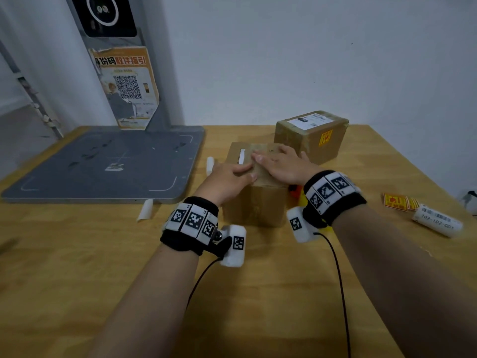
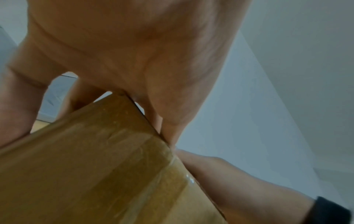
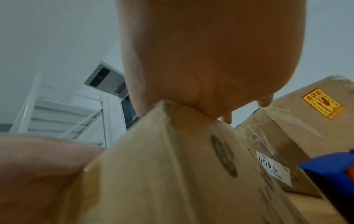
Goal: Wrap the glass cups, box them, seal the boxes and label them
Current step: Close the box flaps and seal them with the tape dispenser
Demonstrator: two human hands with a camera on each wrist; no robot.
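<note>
Cardboard box (image 1: pixel 254 200) near the middle of the wooden table (image 1: pixel 77 267), left hand (image 1: pixel 227 180) and right hand (image 1: pixel 281 165) pressing flat on its top, fingers straight and together, second taped, labelled box (image 1: pixel 311 135) by the far edge, sticker roll (image 1: pixel 436 220) near the right edge.

Two bare forearms, each with a black fabric wristband (image 1: pixel 189 229) carrying a row of white blocks printed with black square-pattern markers. A white padded camera unit (image 1: pixel 233 245) with its own marker hangs at each wrist's inner side. A thin black cable (image 1: pixel 338 280) trails from each toward six o'clock.
</note>
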